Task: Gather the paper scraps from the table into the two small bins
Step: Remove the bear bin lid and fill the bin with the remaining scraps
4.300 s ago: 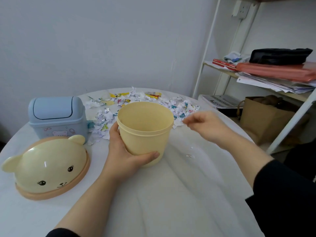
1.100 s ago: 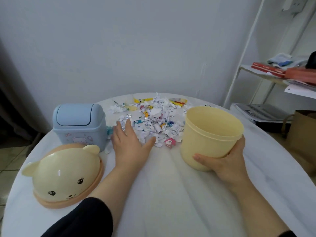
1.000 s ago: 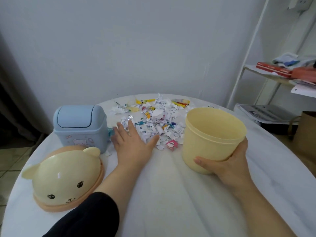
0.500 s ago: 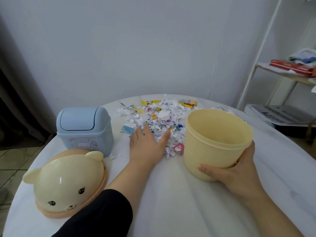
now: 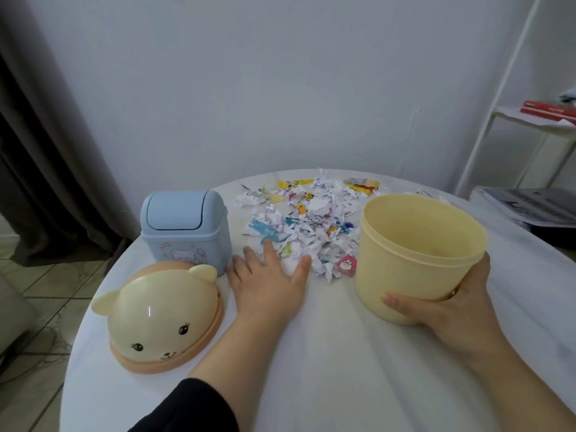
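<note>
Currently left hand (image 5: 268, 285) lies flat, fingers spread, empty, fingertips touching scraps (image 5: 311, 232) just left of yellow bin (image 5: 405, 260), which right hand (image 5: 461, 304) grips.

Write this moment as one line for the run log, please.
left hand: flat at edge of paper scraps | right hand: grips yellow bin, upright | blue bin: lid shut | bear lid: on table

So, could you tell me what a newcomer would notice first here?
The colourful scrap pile at the far middle of the table, with the left hand flat at the pile's near edge. Right of it, the right hand grips an open yellow bin; a blue bin and bear lid sit left.
</note>
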